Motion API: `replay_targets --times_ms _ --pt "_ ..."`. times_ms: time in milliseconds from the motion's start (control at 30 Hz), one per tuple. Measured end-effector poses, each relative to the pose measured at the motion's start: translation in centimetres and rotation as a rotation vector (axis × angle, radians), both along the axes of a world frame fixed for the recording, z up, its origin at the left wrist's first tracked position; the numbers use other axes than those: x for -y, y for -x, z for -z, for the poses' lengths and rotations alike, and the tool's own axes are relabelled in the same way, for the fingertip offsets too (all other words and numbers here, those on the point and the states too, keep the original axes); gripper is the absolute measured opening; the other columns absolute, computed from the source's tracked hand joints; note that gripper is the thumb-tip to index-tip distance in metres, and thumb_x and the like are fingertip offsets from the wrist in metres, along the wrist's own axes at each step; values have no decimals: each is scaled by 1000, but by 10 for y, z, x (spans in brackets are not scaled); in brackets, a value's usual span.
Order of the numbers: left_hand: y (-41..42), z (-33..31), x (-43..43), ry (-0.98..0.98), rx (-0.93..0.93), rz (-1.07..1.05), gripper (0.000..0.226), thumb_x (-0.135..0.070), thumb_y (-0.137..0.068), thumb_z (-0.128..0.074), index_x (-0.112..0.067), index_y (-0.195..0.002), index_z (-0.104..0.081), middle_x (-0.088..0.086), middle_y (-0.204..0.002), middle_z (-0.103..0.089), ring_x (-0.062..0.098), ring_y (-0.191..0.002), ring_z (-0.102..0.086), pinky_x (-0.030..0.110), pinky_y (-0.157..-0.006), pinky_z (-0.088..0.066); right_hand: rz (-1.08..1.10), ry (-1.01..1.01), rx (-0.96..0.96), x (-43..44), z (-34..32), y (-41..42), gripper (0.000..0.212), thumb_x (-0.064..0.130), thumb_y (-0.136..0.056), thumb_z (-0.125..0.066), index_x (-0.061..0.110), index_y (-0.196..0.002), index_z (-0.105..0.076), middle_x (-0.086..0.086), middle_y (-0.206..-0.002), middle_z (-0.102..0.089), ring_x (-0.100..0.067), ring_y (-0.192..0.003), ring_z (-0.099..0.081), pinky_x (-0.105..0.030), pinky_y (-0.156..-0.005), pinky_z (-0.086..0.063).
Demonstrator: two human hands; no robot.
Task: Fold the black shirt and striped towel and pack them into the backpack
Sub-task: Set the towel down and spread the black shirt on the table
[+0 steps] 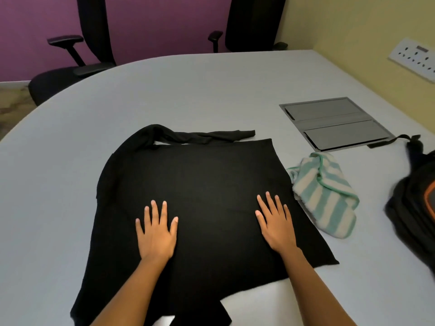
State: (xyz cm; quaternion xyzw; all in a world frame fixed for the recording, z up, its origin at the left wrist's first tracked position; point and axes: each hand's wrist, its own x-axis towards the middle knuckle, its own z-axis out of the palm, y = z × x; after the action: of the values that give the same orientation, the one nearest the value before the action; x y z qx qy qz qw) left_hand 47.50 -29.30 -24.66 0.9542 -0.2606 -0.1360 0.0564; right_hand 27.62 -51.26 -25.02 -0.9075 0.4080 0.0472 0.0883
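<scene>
From the head camera, a pale grey table [188, 90] with a rounded far edge fills most of the view. Behind it the wall is purple on the left and cream-yellow on the right, where a white socket strip [414, 58] is mounted. Two black office chairs stand past the far edge, one [77, 67] at the left and one [251, 22] nearer the middle.

Set flush into the table toward its right edge is one grey metal hatch [334, 123] with two flaps. One black backpack [414, 208] with an orange trim lies at the right edge, partly cut off by the frame; one of its straps reaches the hatch's near corner. One striped towel [324, 196], mint and white, lies crumpled between the backpack and the shirt, touching the shirt's right side.

One black shirt [200, 184] is spread flat in the middle of the table, near the front edge, one sleeve lying across its far end. Nothing lies on top of it but two hands: the left hand [156, 234] and the right hand [276, 227] both rest palm-down on the cloth, fingers straight and spread, gripping nothing.
</scene>
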Motion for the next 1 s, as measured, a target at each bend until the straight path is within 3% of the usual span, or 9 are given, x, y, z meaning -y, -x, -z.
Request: replay_targets --times_ms 267,433,567,767,933,1000 --pt "62 1 -56 4 66 -19 60 -53 -96 -14 -30 -144 14 2 -159 7 18 -147 7 49 -116 1 150 36 12 -36 2 72 70 58 -80 15 37 -146 4 6 -159 -3 -18 -147 1 -41 -118 -2" --pt "54 6 -77 56 25 13 60 -53 -96 -17 -34 -142 17 -2 -159 11 14 -145 12 51 -116 2 213 20 -13 -55 2 83 52 50 -99 -11 37 -147 7 6 -160 2 -19 -147 4 -42 -118 0" --pt "44 1 -79 32 -64 43 60 -51 -98 -18 -32 -148 10 -2 -159 12 13 -145 13 50 -116 4 225 -47 -54 -58 -3 83 54 48 -100 -14 35 -148 7 4 -160 6 -21 -147 6 -45 -118 0" --pt "43 -17 -101 6 61 49 53 -36 -101 -27 -23 -150 -13 2 -159 -7 19 -147 -4 42 -119 -11 221 -70 -26 -85 -9 81 56 45 -101 -20 29 -151 -1 0 -160 1 -24 -147 2 -42 -119 -6" --pt "47 -25 -144 62 73 -169 56 -32 -99 -35 -16 -150 -16 8 -157 -16 27 -144 -18 45 -115 -22 169 -53 -29 -122 -9 85 57 46 -101 -21 27 -151 -3 -1 -160 -2 -23 -147 1 -41 -118 -8" --pt "52 -28 -159 85 50 -264 56 -30 -98 -39 -10 -147 -22 12 -152 -28 31 -138 -31 45 -110 -31 136 -62 17 -140 -9 83 57 46 -100 -25 24 -151 -11 -1 -160 -8 -23 -147 -4 -39 -118 -10"
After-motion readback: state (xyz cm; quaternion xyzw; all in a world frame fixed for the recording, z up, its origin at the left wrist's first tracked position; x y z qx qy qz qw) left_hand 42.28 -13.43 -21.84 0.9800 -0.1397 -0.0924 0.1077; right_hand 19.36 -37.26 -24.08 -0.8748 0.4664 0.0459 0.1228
